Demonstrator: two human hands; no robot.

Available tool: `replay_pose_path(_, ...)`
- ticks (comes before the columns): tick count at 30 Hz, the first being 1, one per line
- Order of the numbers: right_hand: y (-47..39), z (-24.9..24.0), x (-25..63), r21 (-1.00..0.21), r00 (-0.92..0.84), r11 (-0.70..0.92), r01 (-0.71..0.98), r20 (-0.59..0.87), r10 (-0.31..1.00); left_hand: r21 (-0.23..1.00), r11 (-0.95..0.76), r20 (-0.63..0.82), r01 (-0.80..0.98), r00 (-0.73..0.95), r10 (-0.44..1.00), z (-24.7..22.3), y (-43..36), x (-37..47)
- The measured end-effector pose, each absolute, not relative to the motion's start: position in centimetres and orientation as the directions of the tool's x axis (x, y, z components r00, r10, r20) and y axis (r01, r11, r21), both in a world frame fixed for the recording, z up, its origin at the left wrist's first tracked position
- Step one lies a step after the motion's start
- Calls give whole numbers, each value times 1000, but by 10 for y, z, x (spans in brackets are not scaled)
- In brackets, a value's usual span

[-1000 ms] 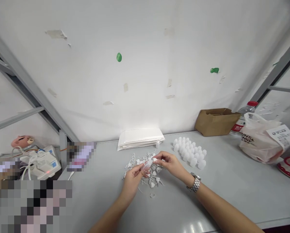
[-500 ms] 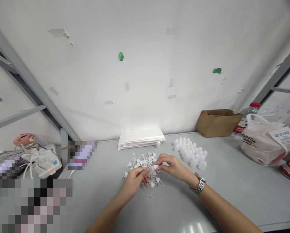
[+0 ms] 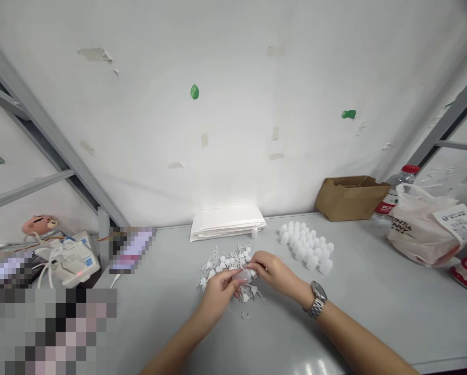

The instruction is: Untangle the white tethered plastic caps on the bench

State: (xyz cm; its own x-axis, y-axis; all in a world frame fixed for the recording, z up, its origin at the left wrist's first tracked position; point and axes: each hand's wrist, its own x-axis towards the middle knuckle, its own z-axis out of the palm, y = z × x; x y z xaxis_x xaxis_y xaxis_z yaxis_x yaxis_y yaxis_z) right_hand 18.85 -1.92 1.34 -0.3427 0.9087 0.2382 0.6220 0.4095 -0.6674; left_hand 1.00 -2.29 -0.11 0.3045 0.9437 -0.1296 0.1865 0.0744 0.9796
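Observation:
My left hand is closed on a small translucent plastic container, held tilted between thumb and fingers. At its upper right end my right hand, with a watch on the wrist, pinches a small white piece mostly hidden by the fingertips. Both hands are just above the near side of a pile of white plastic pieces with looped straps. One small loose ring lies on the table in front of the pile.
Several translucent white containers stand in rows to the right. Behind the pile are a stack of white packets and a small white bottle. A cardboard box and a plastic bag stand far right; a power strip lies left.
My left hand has shifted slightly right and its fingers have moved around the container. My right wrist has turned, showing the watch face, while its fingers stay at the container's end.

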Motion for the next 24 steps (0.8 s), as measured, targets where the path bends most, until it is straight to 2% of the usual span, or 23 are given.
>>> replay_pose_path(3, -19, 11, 187, -589, -318, 401, 701, 246, 916, 982, 74, -124, 171, 303, 945, -4, -24, 12)
replay_pose_path(7, -20, 17, 192, -690, -374, 433, 580, 247, 894, 984, 110, -144, 140, 266, 953, -2, -20, 9)
replay_pose_path(9, -19, 17, 193, -690, -408, 474, 547, 275, 870, 983, 119, -154, 141, 266, 952, -2, -18, 8)
replay_pose_path(12, -19, 11, 190, -595, -389, 482, 643, 289, 875, 983, 95, -134, 158, 261, 956, -3, -20, 9)
replay_pose_path(15, -19, 5, 187, -516, -314, 410, 752, 268, 911, 986, 47, -86, 157, 254, 963, -4, -24, 11)
replay_pose_path(17, -19, 6, 188, -555, -309, 399, 730, 252, 917, 986, 61, -99, 154, 256, 962, -2, -24, 11)
replay_pose_path(20, -18, 10, 192, -629, -383, 466, 622, 274, 882, 983, 114, -149, 142, 271, 951, 2, -22, 9)
replay_pose_path(24, -19, 11, 193, -620, -422, 518, 590, 310, 852, 982, 96, -143, 166, 298, 944, 3, -20, 7)
